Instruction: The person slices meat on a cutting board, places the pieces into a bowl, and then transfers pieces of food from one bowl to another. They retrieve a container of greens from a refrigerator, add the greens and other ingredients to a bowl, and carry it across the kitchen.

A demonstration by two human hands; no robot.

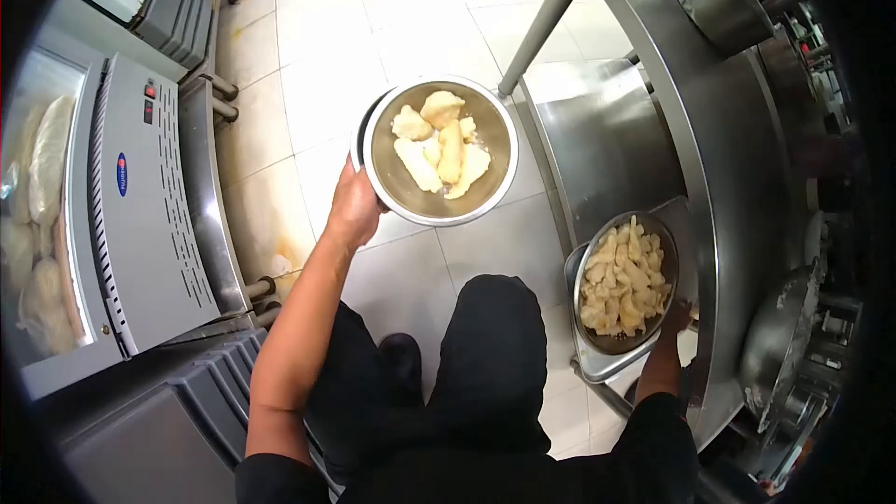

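Note:
My left hand (355,208) is closed on the side of a round metal bowl (509,173), held out over the floor. Several pale, battered-looking food pieces (450,151) lie in its bottom. A second, darker rim (358,135) shows behind the bowl's left side. Down at the right, a larger metal bowl (616,343) is heaped with similar pale pieces (623,282). My right hand (679,315) is right at that bowl's right rim, in shadow beside the counter edge. Its fingers are mostly hidden, and I cannot tell what they grip.
The larger bowl stands over a metal tray (586,355) on a low steel shelf (607,131). A steel counter (653,19) runs along the right, with a pot (719,0) and a wok (779,345). A grey glass-fronted appliance (154,215) stands at the left. Pale floor tiles (411,0) lie between.

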